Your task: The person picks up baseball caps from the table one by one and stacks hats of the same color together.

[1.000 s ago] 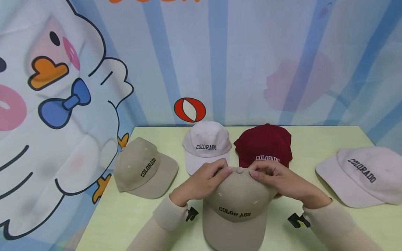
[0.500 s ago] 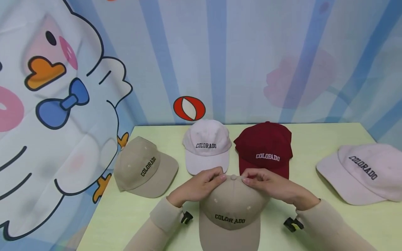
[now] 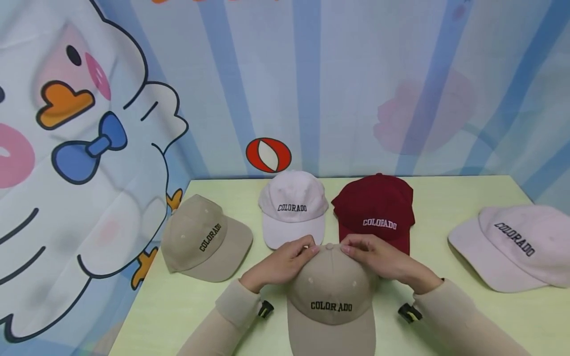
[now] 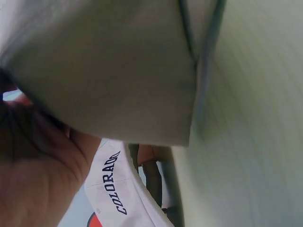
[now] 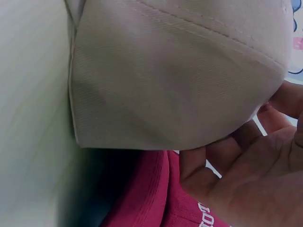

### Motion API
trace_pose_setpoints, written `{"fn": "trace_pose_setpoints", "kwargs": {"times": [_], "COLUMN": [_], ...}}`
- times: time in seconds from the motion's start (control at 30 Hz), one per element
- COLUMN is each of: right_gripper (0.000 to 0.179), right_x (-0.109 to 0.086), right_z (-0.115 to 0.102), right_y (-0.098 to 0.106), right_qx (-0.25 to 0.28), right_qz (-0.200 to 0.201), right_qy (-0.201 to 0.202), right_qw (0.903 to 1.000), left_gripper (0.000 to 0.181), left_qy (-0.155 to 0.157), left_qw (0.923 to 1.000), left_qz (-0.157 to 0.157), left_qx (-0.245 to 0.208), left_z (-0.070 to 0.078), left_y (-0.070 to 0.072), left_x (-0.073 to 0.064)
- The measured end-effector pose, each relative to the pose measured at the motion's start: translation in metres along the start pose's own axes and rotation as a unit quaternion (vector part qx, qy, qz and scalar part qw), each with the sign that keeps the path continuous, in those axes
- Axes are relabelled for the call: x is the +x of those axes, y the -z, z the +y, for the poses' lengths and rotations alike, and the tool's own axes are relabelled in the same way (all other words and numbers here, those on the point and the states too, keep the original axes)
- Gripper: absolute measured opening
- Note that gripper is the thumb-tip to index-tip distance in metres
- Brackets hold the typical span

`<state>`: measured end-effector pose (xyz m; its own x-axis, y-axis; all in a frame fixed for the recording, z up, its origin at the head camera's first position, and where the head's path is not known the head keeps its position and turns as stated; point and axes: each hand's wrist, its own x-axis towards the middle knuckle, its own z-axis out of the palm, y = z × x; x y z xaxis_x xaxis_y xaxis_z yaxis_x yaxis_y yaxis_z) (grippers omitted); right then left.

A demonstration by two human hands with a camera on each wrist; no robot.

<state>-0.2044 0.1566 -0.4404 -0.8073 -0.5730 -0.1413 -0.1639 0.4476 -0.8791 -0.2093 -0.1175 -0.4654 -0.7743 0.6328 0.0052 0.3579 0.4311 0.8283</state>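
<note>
The head view shows the black lettering and brim of the held tan cap (image 3: pixel 331 284); the wrist views show its plain side panels and lower rim instead. It is toward the near side of the desk (image 3: pixel 450 198), brim facing the person. The left hand (image 3: pixel 280 262) and right hand (image 3: pixel 383 258) pinch its crown either side of the top button, thumbs in front, fingers bent behind, nearly closed on the cloth. The right hand partly covers the brim of a maroon cap (image 3: pixel 378 205). Beside that, near the far edge, sits a white cap (image 3: pixel 293 195); a second tan cap (image 3: pixel 193 232) lies by the left edge, a pale pink cap (image 3: pixel 525 247) by the right.
</note>
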Motion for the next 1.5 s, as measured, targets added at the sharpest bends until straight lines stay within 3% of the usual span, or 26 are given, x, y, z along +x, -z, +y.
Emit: {"fn": "trace_pose_setpoints", "kwargs": {"times": [0.3,0.73,1.0,1.1,1.27,1.5], "right_gripper": [0.019,0.021,0.014,0.013,0.019,0.034], "right_x": [0.01,0.012,0.013,0.016,0.025,0.045], "right_z": [0.002,-0.002,-0.015,-0.029,-0.06,-0.105], "right_y": [0.001,0.006,0.009,0.01,0.008,-0.011], "right_qx": [-0.019,-0.051,-0.115,-0.121,-0.078,0.004], "right_qz": [0.045,0.079,0.105,0.114,0.097,0.034], "right_qy": [-0.017,-0.022,0.004,0.023,0.022,0.003], "right_qw": [0.9986,0.9954,0.9878,0.9859,0.992,0.9994], "left_gripper": [0.025,0.026,0.024,0.022,0.021,0.025], "left_qy": [0.013,0.028,0.051,0.048,0.063,0.117], "left_qw": [0.9994,0.9956,0.9902,0.9865,0.9768,0.9506], "left_qz": [0.029,0.076,0.102,0.131,0.185,0.256], "left_qx": [0.01,0.047,0.082,0.086,0.089,0.13], "left_z": [-0.003,-0.005,-0.001,0.001,0.007,0.011], "left_y": [0.0,0.001,0.011,0.021,0.041,0.07], "left_x": [0.003,0.004,-0.003,-0.009,-0.021,-0.05]}}
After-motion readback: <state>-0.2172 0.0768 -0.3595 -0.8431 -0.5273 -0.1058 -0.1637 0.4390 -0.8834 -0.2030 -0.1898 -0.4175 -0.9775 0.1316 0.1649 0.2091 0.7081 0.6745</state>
